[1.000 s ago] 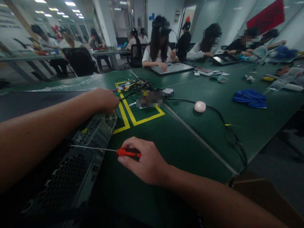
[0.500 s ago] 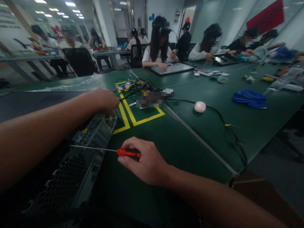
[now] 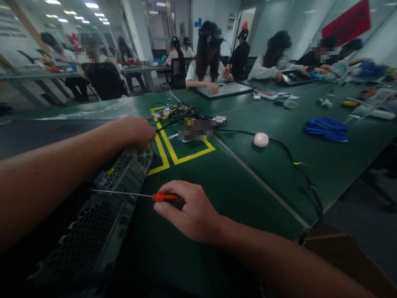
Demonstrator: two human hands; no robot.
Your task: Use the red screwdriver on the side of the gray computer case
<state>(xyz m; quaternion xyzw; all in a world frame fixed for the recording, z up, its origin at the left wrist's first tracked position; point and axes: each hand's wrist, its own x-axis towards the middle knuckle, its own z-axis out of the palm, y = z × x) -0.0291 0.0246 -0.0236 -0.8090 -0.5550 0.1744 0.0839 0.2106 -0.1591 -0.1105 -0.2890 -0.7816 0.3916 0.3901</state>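
Observation:
A metal computer case (image 3: 124, 178) with perforated panels and a round fan grille lies at the left of the green table (image 3: 235, 215). My left hand (image 3: 139, 131) rests at the case's far corner, fingers bent down over the edge; what its fingertips touch is hidden. In my right hand (image 3: 189, 211) is the red handle of a screwdriver (image 3: 161, 197), right of the case. Its long shaft points left across the case, with the tip near the perforated panel under my left forearm.
Beyond the case lies a tangle of black cables (image 3: 186, 111) near yellow tape (image 3: 192, 157). A pinkish round object (image 3: 261, 140) sits by a black cable. Farther right is a blue bundle (image 3: 326, 128). Across the table a person (image 3: 207, 62) works on a flat panel (image 3: 226, 90).
My right hand and the screwdriver handle have turned very slightly. My left hand stays where it was. A person at the back right has shifted their arms.

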